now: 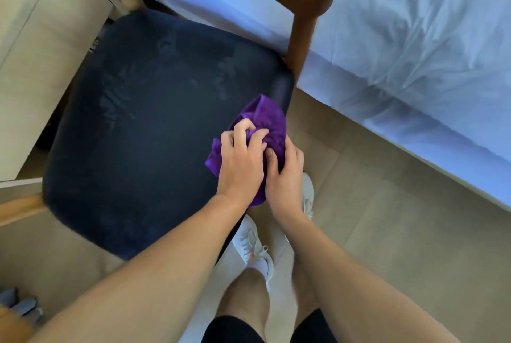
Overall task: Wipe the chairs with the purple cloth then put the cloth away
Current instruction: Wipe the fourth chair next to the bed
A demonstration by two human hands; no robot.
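At the dark padded seat's [143, 127] four-o'clock edge | bunched purple fabric cloth [265, 118]: soft, light | left hand [242, 161], right hand [284, 174] both clench it | best gripped by its gathered folds.

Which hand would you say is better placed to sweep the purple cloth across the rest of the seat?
Probably left: the left hand grips the purple cloth from above, over the seat; the right hand holds it at the seat's edge.
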